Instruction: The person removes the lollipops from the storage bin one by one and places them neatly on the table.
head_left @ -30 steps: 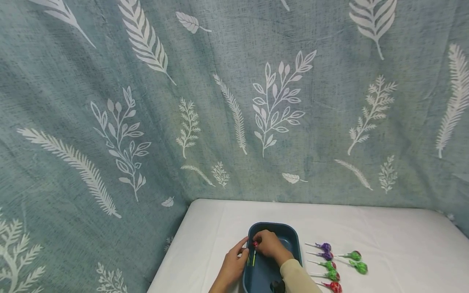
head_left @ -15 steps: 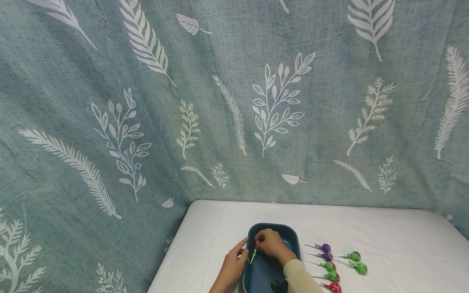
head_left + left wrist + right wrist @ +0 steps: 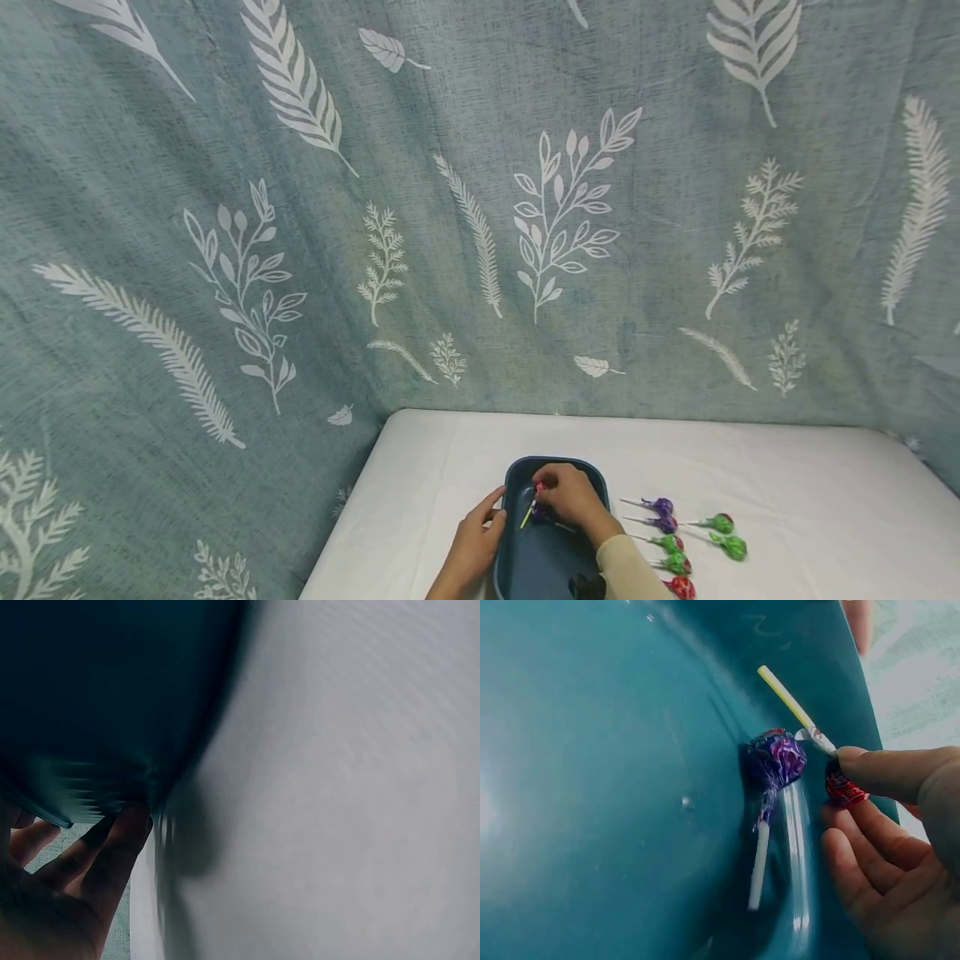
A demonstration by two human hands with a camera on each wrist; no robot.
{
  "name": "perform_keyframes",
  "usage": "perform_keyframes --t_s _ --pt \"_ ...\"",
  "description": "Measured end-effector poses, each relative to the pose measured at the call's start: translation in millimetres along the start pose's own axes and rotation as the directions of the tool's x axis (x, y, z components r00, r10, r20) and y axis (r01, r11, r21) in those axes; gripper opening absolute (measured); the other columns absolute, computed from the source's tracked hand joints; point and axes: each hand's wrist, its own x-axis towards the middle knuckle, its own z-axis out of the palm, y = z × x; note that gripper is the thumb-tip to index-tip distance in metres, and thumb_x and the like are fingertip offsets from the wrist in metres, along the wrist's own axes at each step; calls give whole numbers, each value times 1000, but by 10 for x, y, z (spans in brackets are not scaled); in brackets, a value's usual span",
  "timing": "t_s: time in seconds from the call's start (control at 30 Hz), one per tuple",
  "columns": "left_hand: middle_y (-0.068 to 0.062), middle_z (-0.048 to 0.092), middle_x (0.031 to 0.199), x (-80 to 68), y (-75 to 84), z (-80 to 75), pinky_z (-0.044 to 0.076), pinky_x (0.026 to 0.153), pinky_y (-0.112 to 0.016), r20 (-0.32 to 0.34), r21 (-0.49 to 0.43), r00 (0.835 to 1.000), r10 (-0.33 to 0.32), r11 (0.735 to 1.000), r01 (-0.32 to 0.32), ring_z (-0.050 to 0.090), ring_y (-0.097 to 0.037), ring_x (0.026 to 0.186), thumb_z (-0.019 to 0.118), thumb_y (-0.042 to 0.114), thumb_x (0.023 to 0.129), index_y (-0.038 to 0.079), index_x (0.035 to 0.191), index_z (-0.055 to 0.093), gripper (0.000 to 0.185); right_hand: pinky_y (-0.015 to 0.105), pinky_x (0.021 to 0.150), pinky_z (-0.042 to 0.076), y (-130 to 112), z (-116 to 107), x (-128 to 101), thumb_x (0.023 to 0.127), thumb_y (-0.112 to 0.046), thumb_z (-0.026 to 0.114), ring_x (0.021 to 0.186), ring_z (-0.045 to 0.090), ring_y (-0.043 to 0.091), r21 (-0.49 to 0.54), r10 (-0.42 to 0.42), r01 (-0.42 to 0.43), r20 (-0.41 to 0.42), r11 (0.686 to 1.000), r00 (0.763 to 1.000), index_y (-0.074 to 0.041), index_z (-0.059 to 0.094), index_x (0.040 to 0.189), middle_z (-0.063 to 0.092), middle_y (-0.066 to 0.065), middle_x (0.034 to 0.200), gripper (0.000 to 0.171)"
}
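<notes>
My right hand (image 3: 572, 493) is inside the dark blue tray (image 3: 516, 575), pinching a red-wrapped lollipop (image 3: 849, 789) by its wrapped head. Its yellow and white stick (image 3: 784, 694) points away from the hand toward the tray's left side. Beneath it, a purple-wrapped lollipop (image 3: 778, 759) with a white stick lies on the tray floor, close to the fingers. Outside the tray, my left hand (image 3: 474, 540) touches the left wall and rim, its fingers (image 3: 112, 862) fairly straight against the outer wall. Some left fingers are partly hidden.
Right of the tray, several wrapped lollipops lie on the white table: purple (image 3: 663, 524), green (image 3: 677, 564) and red (image 3: 682, 587), with green ones (image 3: 722, 523) farther right. A black device (image 3: 587, 586) sits at the right wrist. A leaf-patterned curtain (image 3: 480, 250) stands behind.
My right hand has shifted right inside the tray with the red lollipop, away from the left wall. The purple lollipop on the tray floor now shows. The left hand stays at the rim.
</notes>
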Motion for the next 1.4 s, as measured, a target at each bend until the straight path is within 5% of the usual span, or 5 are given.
perform_keyframes --t_s 0.67,1.4 --pt "-15 72 111 3 48 -8 54 81 -42 1 8 1000 -1 1000 1 69 -23 92 55 17 103 7 144 56 43 40 79 54 -76 -275 -147 82 -4 83 83 66 15 111 4 11 -134 994 991 -7 74 98 70 -3 88 19" --pt "-15 72 111 2 20 10 53 78 -38 -8 24 1000 4 1000 -4 66 -19 91 55 17 103 7 144 56 43 37 80 54 -150 -499 -353 82 -12 84 86 69 16 194 98 -62 -185 979 978 -9 74 102 74 0 94 23"
